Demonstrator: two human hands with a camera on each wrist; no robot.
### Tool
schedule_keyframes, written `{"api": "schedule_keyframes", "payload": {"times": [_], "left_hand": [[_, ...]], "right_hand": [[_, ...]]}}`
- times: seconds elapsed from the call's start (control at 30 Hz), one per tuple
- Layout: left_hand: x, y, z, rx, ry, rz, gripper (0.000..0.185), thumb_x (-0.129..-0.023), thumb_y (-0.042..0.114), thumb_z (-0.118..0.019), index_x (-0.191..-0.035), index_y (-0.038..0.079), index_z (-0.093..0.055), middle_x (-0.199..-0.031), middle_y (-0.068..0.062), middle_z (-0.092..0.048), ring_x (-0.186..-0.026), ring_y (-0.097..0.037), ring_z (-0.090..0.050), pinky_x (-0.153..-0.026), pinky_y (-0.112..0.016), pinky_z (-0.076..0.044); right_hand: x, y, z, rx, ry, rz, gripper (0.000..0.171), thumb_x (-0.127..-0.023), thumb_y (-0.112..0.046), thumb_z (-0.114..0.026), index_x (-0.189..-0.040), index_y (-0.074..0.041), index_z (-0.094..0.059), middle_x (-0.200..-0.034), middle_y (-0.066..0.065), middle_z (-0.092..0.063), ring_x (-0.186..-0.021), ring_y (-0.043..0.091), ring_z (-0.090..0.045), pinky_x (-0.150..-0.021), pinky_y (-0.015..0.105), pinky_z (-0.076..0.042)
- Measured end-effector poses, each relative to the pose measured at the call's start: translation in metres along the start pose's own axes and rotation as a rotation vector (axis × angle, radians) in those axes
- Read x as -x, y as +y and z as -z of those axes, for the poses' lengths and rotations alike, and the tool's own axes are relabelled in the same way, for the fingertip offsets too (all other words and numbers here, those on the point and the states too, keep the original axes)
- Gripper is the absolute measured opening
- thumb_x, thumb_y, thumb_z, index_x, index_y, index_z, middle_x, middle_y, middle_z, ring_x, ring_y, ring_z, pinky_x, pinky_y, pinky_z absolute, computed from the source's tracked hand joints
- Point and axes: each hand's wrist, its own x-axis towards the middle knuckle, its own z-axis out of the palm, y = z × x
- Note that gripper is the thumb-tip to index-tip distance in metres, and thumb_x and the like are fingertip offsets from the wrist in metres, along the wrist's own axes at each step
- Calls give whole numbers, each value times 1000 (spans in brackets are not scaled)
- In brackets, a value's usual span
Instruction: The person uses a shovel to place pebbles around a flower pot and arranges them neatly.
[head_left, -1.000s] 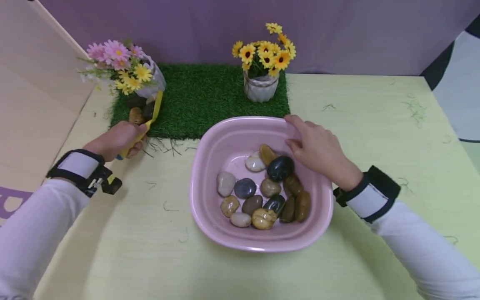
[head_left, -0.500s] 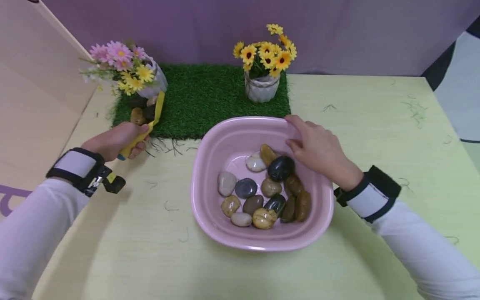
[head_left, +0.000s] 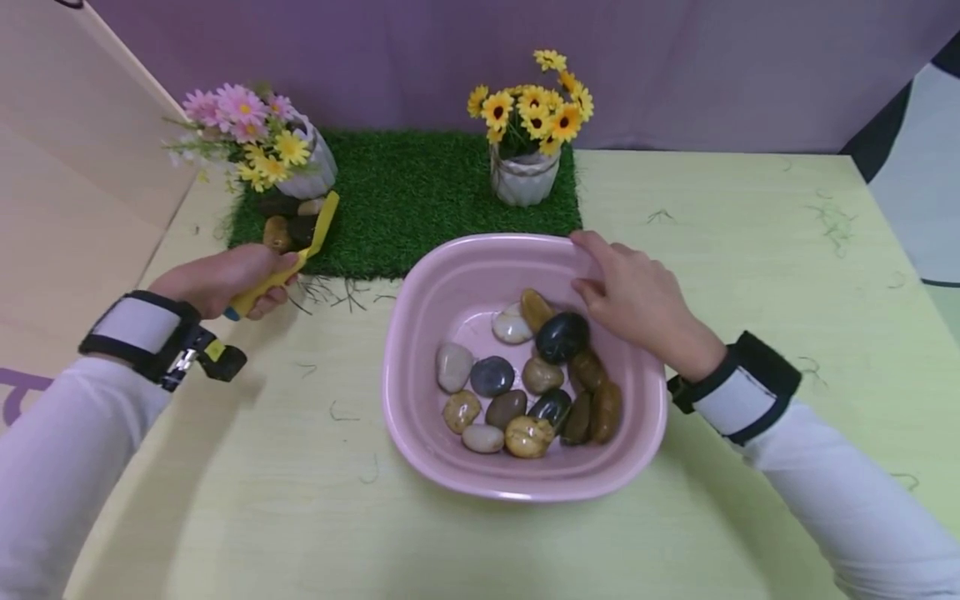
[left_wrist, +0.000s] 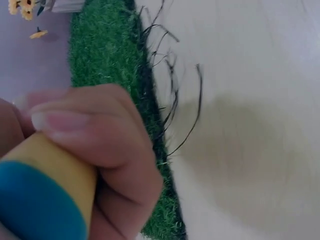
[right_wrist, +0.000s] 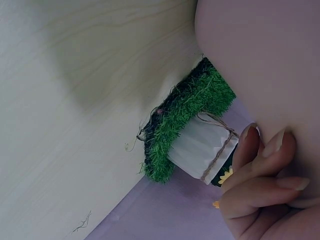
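Observation:
In the head view my left hand [head_left: 232, 279] grips a yellow hand tool [head_left: 253, 302] by its handle, low over the front left of the grass mat [head_left: 390, 200]. Its thin yellow strip of a head points away, alongside several dark and brown stones [head_left: 277, 235] on the mat; the strip's far side is hidden. The left wrist view shows fingers curled round the handle [left_wrist: 65, 160], which has a blue end. My right hand [head_left: 637, 292] holds the far right rim of a pink basin [head_left: 401, 367], thumb inside and fingers outside. Several smooth stones [head_left: 562, 337] lie in the basin.
A white pot with pink and yellow flowers [head_left: 243, 108] leans at the mat's left end. Another pot [head_left: 525, 179], with yellow flowers, stands upright on its right. Loose dark fibres [head_left: 348, 292] lie along the mat's front edge. A purple curtain [head_left: 375, 67] hangs behind.
The tool's far end has shifted slightly toward me and to the right, and its handle lies a little flatter. My right hand and the basin have stayed in place.

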Motion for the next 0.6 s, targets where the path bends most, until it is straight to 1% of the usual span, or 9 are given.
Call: {"api": "schedule_keyframes", "payload": {"times": [0.1, 0.27, 0.4, 0.6], "left_hand": [[3, 2, 1, 0, -20, 8, 36, -104, 36, -19, -96, 6, -37, -69, 3, -38, -50, -9, -35, -50, -23, -35], [4, 2, 1, 4, -45, 15, 35, -104, 36, -20, -96, 6, -37, -68, 3, -38, -50, -8, -35, -49, -23, -35], [4, 1, 2, 8, -47, 13, 35, -104, 36, -20, -97, 6, -37, -68, 3, -39, -50, -8, -36, -49, -23, -35], [5, 3, 3, 9, -28, 4, 36, -104, 36, -19, -99, 5, -37, -69, 3, -38, -51, -8, -35, -50, -23, -34]], "right_hand": [[0, 0, 0, 2, -1, 0, 52, -92, -20, -58, -140, -11, -40, -100, 19, -63, -67, 27, -58, -47, 34, -45], [0, -1, -1, 6, -2, -2, 52, -92, -20, -58, -139, -10, -40, -100, 19, -63, -67, 27, -58, -47, 34, -45], [0, -1, -1, 6, 2, 3, 52, -92, -20, -58, -139, -10, -40, -99, 19, -63, -66, 27, -58, -46, 34, -44], [0, -1, -1, 9, 5, 1, 52, -92, -20, -58, -140, -11, -40, -99, 19, -63, -67, 27, -58, -46, 34, -44]]}}
